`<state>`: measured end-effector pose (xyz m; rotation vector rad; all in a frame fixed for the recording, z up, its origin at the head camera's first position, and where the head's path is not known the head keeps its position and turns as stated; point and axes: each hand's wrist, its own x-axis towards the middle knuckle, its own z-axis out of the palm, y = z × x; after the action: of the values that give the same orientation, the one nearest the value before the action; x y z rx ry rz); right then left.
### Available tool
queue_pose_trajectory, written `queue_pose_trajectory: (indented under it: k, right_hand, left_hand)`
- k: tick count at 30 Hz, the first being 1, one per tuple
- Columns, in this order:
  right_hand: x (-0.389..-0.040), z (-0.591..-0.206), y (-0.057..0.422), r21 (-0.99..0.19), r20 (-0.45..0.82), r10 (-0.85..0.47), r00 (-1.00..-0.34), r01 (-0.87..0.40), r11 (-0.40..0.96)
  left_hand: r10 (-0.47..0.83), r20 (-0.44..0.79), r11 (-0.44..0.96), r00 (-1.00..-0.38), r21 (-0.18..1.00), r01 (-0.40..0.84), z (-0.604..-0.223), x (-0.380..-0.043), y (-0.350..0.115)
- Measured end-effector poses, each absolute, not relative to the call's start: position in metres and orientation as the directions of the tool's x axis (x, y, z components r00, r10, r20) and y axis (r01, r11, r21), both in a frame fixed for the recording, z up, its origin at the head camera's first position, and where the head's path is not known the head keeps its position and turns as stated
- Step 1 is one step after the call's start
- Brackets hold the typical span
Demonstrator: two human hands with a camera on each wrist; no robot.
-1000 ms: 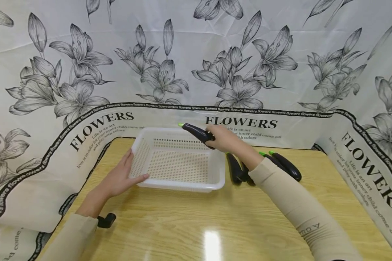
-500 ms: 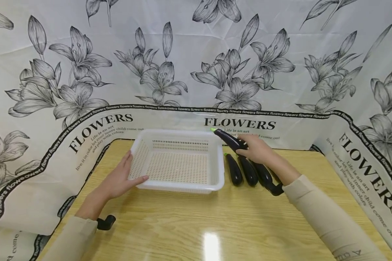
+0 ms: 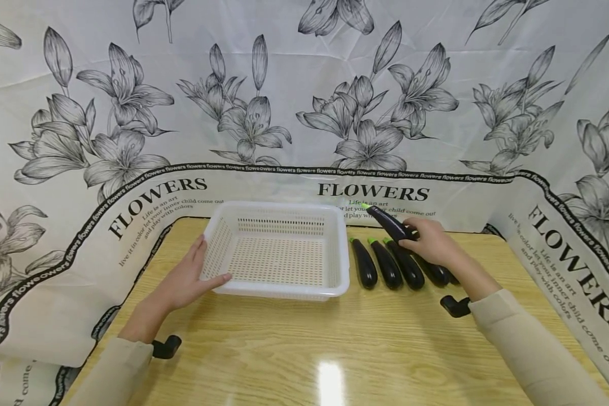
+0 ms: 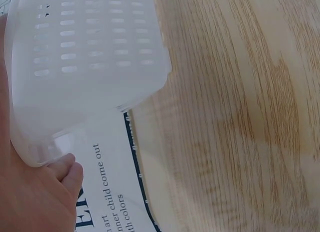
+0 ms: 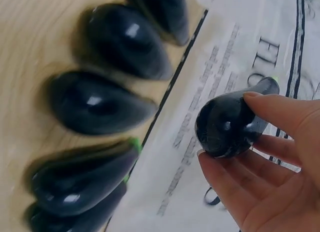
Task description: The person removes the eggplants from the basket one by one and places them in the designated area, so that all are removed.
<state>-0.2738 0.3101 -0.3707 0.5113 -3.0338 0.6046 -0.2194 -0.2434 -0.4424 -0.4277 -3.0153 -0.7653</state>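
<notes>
My left hand (image 3: 179, 280) holds the left end of a white plastic basket (image 3: 284, 290) with slotted walls, thumb at the front rim. In the left wrist view, fingertips (image 4: 73, 174) curl around the basket's rim. My right hand (image 3: 431, 243) pinches a dark purple eggplant (image 3: 387, 223) between thumb and fingers, above the others, its green stem end pointing up and left. The right wrist view shows the held eggplant's rounded end (image 5: 222, 124) toward the camera. Several more eggplants (image 3: 385, 266) lie side by side right of the basket; the rightmost are partly behind my right hand and wrist.
The wooden table (image 3: 284, 344) stretches in front of the basket. A white flower-print cloth (image 3: 264, 186) hangs behind it and along both sides. Black camera mounts (image 3: 166, 347) stick out from both wrists.
My right hand has carried the eggplant right, from over the basket to above the row of eggplants, bringing more of the row into sight. My left hand and the basket stay put.
</notes>
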Motion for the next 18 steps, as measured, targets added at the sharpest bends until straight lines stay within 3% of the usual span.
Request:
queue_pose_trajectory:
  k: [7,18]
  right_hand:
    - [-0.277,-0.385,0.363,-0.385,0.013,-0.203,-0.979,-0.192,0.903]
    - [-0.269,-0.399,0.429,-0.320,0.038,-0.124,-0.992,-0.130,0.938]
  left_hand:
    - [0.261,0.077,0.843,-0.962,0.468,0.266,-0.442,-0.220,-0.244]
    - [0.259,0.076,0.844,-0.963,0.467,0.264,-0.442,-0.219,-0.245]
